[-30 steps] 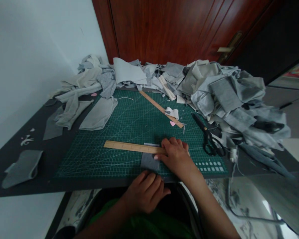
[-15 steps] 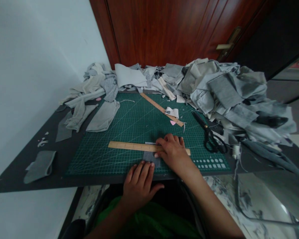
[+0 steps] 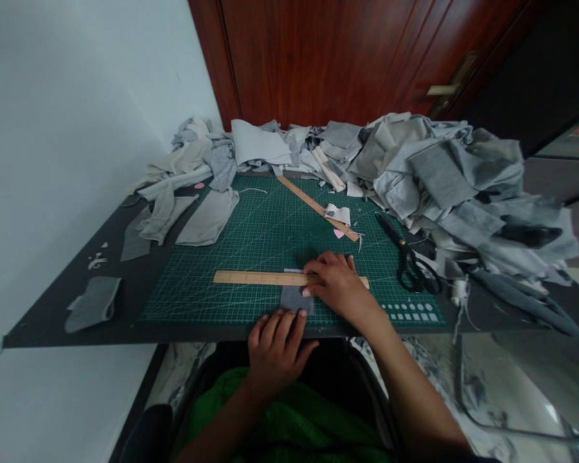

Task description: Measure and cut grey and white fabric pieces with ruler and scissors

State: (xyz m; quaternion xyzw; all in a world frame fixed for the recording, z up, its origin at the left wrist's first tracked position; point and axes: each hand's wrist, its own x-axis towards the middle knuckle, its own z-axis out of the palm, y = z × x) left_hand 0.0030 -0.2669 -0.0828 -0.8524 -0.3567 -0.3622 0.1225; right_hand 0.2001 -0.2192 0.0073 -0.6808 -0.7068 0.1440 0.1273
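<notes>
A wooden ruler (image 3: pixel 255 278) lies across a small dark grey fabric piece (image 3: pixel 296 301) on the green cutting mat (image 3: pixel 183 302). My right hand (image 3: pixel 340 286) presses on the ruler's right half, its fingers curled over the edge and thumb against the near side. A thin pale strip shows just beyond the ruler. My left hand (image 3: pixel 277 344) rests at the table's near edge, fingers stretched out, with fingertips at the lower edge of the fabric piece.
Black scissors (image 3: pixel 408 260) lie on the mat's right side. A second wooden ruler (image 3: pixel 313 206) slants behind, with a pale scrap (image 3: pixel 338 214) on it. Fabric heaps (image 3: pixel 444 173) line the back and right. A folded grey piece (image 3: pixel 94 303) lies at left.
The whole view has shifted slightly. The ruler now looks nearly level. Both hands stay in about the same place on the ruler and fabric.
</notes>
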